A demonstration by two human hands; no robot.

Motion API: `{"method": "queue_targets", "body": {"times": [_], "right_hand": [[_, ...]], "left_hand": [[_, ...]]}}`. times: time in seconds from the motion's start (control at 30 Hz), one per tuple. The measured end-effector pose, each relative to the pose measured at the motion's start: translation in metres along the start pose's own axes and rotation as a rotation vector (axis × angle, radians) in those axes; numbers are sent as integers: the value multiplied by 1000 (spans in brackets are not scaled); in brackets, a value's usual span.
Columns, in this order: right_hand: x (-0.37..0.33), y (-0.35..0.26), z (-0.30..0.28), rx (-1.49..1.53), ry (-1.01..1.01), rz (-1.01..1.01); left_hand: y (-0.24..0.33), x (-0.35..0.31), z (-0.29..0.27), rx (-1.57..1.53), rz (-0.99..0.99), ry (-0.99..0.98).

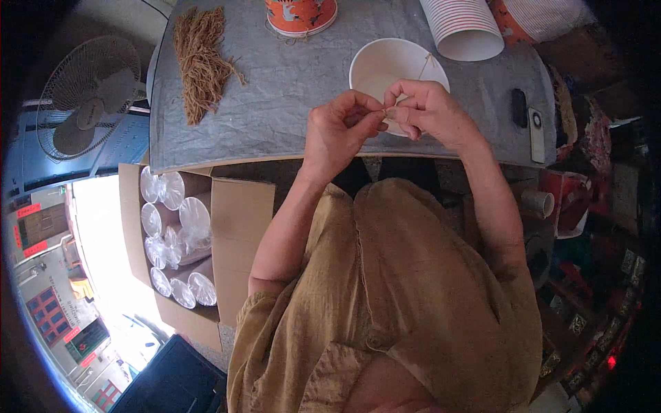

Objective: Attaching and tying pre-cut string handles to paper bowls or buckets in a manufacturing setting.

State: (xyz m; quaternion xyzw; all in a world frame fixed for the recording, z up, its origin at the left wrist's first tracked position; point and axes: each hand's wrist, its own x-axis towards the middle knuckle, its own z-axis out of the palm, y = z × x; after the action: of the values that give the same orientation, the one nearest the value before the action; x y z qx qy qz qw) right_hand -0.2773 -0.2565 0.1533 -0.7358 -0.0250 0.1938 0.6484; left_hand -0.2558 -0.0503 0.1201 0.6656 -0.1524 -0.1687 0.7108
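Note:
Over the near rim of a white paper bucket (pixel 375 62), my left hand (pixel 339 134) and my right hand (pixel 441 117) meet fingertip to fingertip. Both are closed in a pinch on a thin piece of brown twine (pixel 426 65), which also shows at the bucket's far right rim. The knot or end between my fingers is too small to make out. The bucket's mouth faces up toward me, and my hands hide part of its near side.
A bundle of brown twine (pixel 200 65) lies on the grey-covered table (pixel 268 103). Beyond are an orange patterned bucket (pixel 301 19) and stacked white buckets (pixel 463 31). Two small devices (pixel 536 134) lie at right. A carton (pixel 242 234) of plastic-wrapped stacks and a fan (pixel 89 103) stand left.

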Motion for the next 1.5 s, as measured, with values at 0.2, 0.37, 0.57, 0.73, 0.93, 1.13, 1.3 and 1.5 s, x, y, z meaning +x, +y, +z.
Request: {"method": "queue_targets", "body": {"times": [0.2,0.37,0.57,0.73,0.93,1.13,1.3,1.5], "right_hand": [[-1,2,-4,50,-101,-3],[-3,7,-8,143,-42,-11],[-2,0,-4,118,-19,-10],[-2,0,-2,30,-29,-10],[-1,0,-3,0,-75,-3],[-1,11,-6,87,-83,-14],[-3,8,-4,203,15,-21],[1,6,-3,142,-59,-27]], "left_hand": [[-2,0,-2,-126,-57,-43],[5,-1,-3,-224,-118,-67],[2,0,-4,-240,-107,-85],[3,1,-1,-164,-115,-57],[6,0,-2,-139,-91,-44],[3,0,-4,-210,-123,-92],[3,1,-4,-270,-134,-92],[1,2,-3,-197,-111,-91]]}}
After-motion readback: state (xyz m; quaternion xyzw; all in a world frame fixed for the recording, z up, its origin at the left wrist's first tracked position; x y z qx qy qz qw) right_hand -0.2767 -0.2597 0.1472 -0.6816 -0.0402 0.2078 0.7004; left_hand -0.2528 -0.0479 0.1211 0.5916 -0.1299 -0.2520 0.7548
